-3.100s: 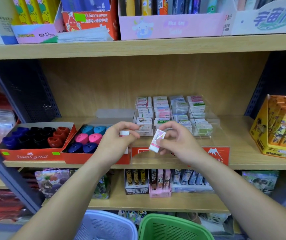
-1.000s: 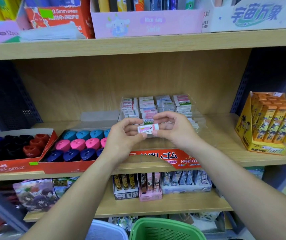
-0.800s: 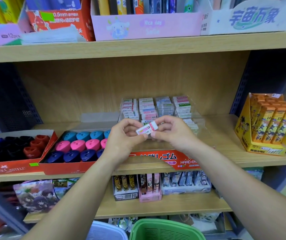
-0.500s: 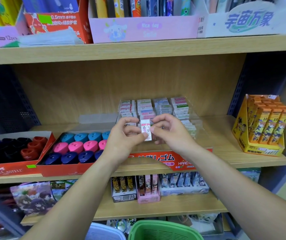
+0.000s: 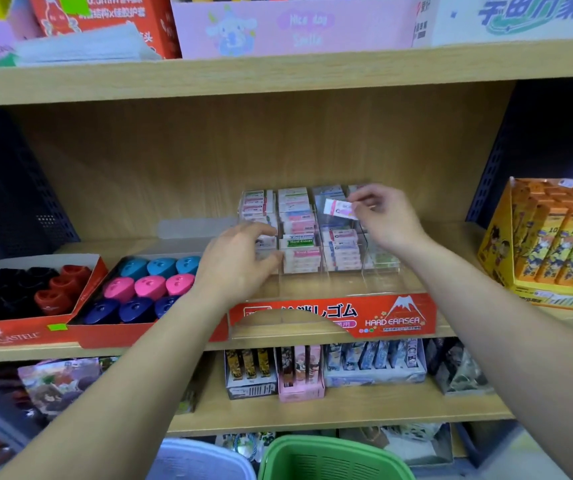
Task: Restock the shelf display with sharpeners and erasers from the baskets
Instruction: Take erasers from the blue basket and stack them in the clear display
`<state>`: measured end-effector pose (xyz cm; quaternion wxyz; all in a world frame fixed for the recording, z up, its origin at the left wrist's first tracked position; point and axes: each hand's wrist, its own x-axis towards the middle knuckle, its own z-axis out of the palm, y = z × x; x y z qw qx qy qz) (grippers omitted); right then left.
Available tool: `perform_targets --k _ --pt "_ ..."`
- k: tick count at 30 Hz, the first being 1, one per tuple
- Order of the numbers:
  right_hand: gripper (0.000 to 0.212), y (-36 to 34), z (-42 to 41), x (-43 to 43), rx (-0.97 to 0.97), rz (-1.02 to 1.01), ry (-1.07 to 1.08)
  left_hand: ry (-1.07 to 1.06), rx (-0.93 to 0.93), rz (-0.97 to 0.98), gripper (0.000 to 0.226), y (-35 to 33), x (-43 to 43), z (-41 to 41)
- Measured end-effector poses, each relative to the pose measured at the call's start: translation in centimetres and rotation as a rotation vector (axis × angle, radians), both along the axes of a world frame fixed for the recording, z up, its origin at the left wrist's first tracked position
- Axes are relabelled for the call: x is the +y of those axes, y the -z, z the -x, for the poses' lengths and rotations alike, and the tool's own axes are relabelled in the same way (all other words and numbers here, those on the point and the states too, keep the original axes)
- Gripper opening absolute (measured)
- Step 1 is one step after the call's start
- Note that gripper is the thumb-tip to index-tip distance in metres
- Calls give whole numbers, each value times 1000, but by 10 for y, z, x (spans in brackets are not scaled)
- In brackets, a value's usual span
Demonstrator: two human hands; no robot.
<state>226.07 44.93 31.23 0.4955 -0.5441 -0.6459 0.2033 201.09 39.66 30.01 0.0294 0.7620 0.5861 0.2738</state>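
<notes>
Head view: my right grip [image 5: 387, 216] pinches an eraser [image 5: 340, 208] over the clear case [image 5: 380, 273]; left grip [image 5: 240, 265] curled there, hold unclear.

Right grip [image 5: 387, 220] pinches, raised; left grip [image 5: 234, 268] half-curled.

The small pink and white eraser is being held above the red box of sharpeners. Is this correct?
Not quite. The pink and white eraser is held above the clear eraser display, not the red box of sharpeners beside it. The head view shows this.
</notes>
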Motion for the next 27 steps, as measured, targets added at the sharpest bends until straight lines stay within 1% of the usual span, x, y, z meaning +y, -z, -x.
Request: perform_targets --k 2,5,9,13,16,18,20,23,27 --pt "15 4 -2 16 -115 8 8 21 37 58 47 8 6 5" --pt "15 9 -2 28 -259 41 -15 45 6 43 46 19 10 8" --pt "19 13 -2 32 -399 55 -13 47 2 20 42 24 11 9" --pt "21 20 -3 32 -512 27 42 41 1 23 42 25 11 9" --pt "23 18 -1 26 -596 80 31 28 12 13 43 24 9 8" --pt "24 15 1 20 -600 73 41 24 37 9 43 22 8 7" --pt "22 12 6 11 -530 46 87 28 50 8 44 20 6 6" --pt "21 6 26 -10 -470 19 120 25 8 17 43 14 -4 7" --pt "27 3 72 -61 -521 -59 -24 6 -107 -57 41 4 -58 25"
